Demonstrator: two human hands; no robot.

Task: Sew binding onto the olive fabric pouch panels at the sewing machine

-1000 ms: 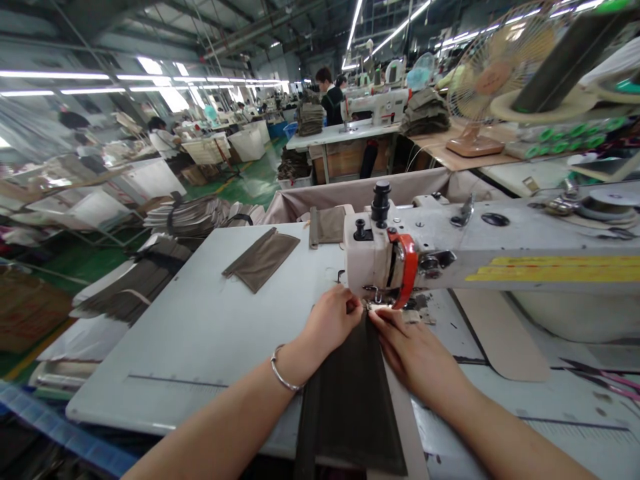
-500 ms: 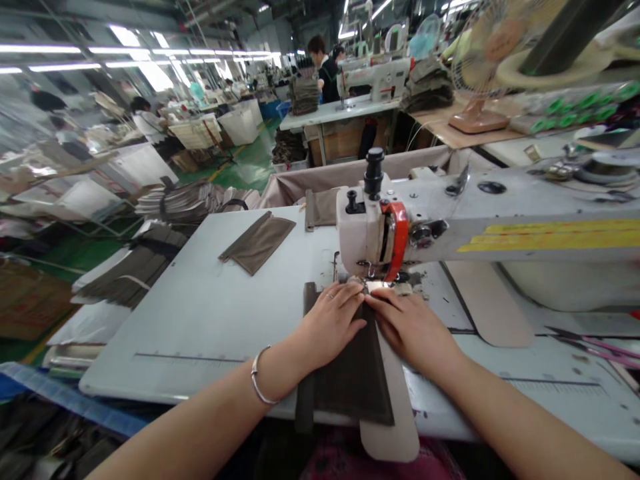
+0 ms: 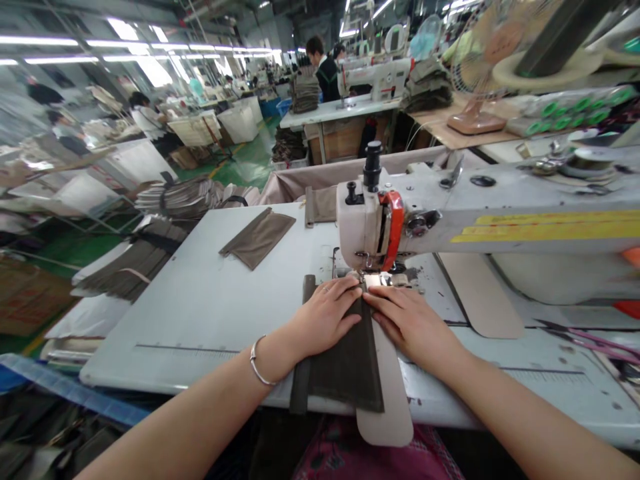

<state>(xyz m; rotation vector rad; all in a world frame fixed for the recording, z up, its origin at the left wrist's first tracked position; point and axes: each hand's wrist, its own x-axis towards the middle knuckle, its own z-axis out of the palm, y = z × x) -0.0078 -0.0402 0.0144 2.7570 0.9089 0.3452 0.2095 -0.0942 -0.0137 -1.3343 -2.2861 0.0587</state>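
A dark brown fabric piece [image 3: 345,373] lies under the head of a white sewing machine [image 3: 357,227]. Beneath its right edge shows a beige rounded template strip [image 3: 393,400], which overhangs the table's front edge. My left hand [image 3: 327,310] lies on the fabric left of the presser foot, fingers stretched forward and thumb out to the side. My right hand [image 3: 407,320] rests flat at the right edge of fabric and strip, its fingertips close to the left ones. Both sets of fingertips are just in front of the needle area, whose details are partly hidden.
Another brown fabric piece [image 3: 260,237] lies on the white table [image 3: 200,293] to the left. Pink-handled scissors [image 3: 595,340] and a second beige strip [image 3: 483,300] are at the right. Bundled fabric stacks [image 3: 145,257] stand left of the table. A fan [image 3: 480,113] stands behind.
The fabric and strip have slid slightly forward toward the machine, with both hands still on them. The whole view has shifted a little.
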